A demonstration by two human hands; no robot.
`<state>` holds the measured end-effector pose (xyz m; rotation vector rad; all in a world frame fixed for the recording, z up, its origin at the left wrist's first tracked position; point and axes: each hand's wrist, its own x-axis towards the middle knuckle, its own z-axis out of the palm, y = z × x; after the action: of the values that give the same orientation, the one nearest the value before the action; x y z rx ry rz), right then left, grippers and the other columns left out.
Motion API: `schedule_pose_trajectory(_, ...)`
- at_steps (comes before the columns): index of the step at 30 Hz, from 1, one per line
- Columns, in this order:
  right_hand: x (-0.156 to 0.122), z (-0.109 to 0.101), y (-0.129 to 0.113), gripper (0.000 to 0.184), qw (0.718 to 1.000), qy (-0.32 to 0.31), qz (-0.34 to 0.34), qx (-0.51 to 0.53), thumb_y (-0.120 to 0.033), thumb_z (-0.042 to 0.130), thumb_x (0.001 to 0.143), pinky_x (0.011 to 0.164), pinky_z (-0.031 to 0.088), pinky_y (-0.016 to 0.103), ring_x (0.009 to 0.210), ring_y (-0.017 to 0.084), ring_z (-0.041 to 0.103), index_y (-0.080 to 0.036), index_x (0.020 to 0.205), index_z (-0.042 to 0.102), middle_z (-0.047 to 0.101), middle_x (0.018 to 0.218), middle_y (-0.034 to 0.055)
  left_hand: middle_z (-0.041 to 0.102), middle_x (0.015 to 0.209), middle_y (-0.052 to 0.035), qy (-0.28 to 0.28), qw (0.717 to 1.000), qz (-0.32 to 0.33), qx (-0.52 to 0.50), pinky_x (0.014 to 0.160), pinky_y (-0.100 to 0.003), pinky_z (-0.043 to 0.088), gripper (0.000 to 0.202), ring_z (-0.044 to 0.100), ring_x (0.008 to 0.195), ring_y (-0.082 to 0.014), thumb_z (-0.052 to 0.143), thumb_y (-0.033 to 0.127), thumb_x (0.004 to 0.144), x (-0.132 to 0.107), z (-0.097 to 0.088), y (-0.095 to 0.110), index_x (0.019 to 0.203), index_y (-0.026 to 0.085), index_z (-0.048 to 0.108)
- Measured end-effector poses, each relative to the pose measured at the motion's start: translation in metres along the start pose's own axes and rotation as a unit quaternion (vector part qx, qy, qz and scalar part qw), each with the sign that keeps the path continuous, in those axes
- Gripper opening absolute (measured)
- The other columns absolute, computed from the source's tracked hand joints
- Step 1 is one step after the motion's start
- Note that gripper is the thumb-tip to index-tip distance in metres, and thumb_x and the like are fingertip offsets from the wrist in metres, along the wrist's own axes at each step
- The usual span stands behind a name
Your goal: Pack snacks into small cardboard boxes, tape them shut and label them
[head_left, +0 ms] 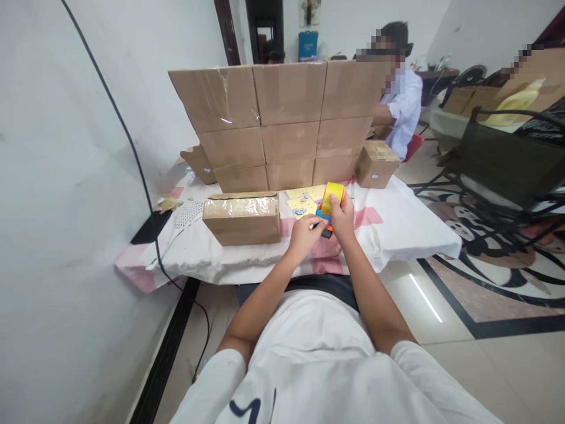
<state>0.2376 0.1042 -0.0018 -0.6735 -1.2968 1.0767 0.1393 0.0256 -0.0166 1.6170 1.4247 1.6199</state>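
A tape dispenser [324,215] with blue, orange and black parts carries a wide yellow roll of tape [333,194]. My right hand [343,217] is wrapped around it from the right, thumb on the roll. At its lower left end my left hand [305,234] pinches near the blue and black part; whether the fingertips grip the frame or the loose tape end is too small to tell. Left of my hands, a closed cardboard box [242,227] with clear tape along its top rests on the table. Yellow patterned sheets [300,203] lie just behind my hands.
A wall of cardboard panels [289,112] stands across the table's back. Smaller boxes flank it, one at right [376,168]. A black cable [141,171] hangs on the left. Another person [402,100] sits behind the panels; a dark chair [512,153] stands right.
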Motion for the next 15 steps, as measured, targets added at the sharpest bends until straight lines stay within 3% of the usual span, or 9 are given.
schedule_pose_trajectory(4,-0.001,-0.005,0.007,0.030,0.997,0.033,-0.037,-0.051,-0.055,0.065,0.090,0.077,0.058,0.033,0.079,0.019,0.064,-0.025,0.095,0.060,0.064,0.086,0.0003,0.078,0.085,-0.0052,0.016,1.000,0.017,-0.006,0.088,-0.034,0.052,0.021,0.070,0.089,-0.0219,0.067,0.026,0.090,-0.004,-0.002,0.016,0.072,0.021,0.075)
schedule_pose_trajectory(7,0.009,-0.011,0.017,0.033,0.998,0.054,0.025,-0.017,-0.058,0.064,0.087,0.073,0.058,0.035,0.076,0.020,0.065,-0.026,0.092,0.058,0.063,0.083,-0.0001,0.072,0.070,-0.0032,-0.042,0.993,-0.085,-0.067,0.071,-0.031,0.054,0.019,0.067,0.069,-0.0182,0.067,0.032,0.090,-0.010,-0.001,0.014,0.079,0.018,0.074)
schedule_pose_trajectory(10,0.028,-0.016,0.024,0.033,0.991,0.088,0.098,0.028,-0.056,0.067,0.082,0.068,0.059,0.035,0.071,0.019,0.065,-0.026,0.087,0.054,0.058,0.074,-0.0023,0.062,0.054,0.0018,-0.102,0.959,-0.206,-0.168,0.054,-0.026,0.051,0.020,0.058,0.048,-0.0131,0.069,0.035,0.089,-0.017,0.003,0.001,0.086,0.016,0.069)
schedule_pose_trajectory(15,0.051,-0.023,0.027,0.033,0.982,0.102,0.146,0.058,-0.051,0.070,0.078,0.068,0.063,0.036,0.075,0.021,0.069,-0.024,0.084,0.052,0.054,0.070,-0.0035,0.059,0.051,0.0029,-0.114,0.944,-0.233,-0.206,0.050,-0.023,0.048,0.033,0.054,0.043,-0.0097,0.076,0.045,0.083,-0.023,0.003,-0.015,0.076,0.015,0.061)
